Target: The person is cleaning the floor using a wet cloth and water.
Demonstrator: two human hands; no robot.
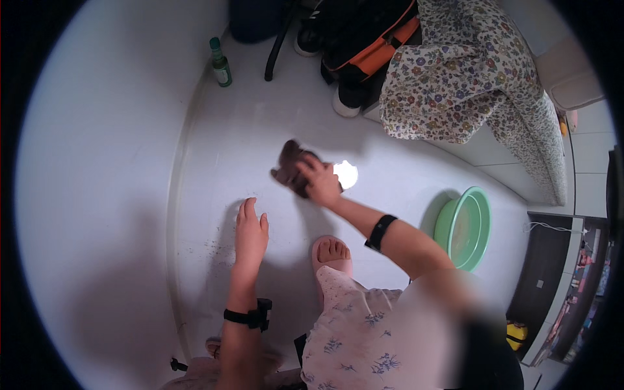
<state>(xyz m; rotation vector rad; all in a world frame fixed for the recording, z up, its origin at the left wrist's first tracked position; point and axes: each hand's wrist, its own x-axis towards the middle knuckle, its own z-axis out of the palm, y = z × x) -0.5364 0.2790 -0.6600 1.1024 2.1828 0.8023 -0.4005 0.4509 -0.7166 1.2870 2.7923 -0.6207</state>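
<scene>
My right hand presses on a crumpled dark brown cloth on the light floor, its fingers bent over the cloth's right part. To the lower left, my left hand hangs over the floor with nothing in it, thumb apart from the fingers. Small dark specks lie on the floor left of that hand. A green plastic basin stands to the right of my right forearm; its bottom is partly visible. A pink slipper on my foot is below the cloth.
A green bottle stands near the left wall. At the top are black shoes with white soles, a black and orange bag and a black pole. Floral fabric hangs over a white cabinet. Shelves line the far right.
</scene>
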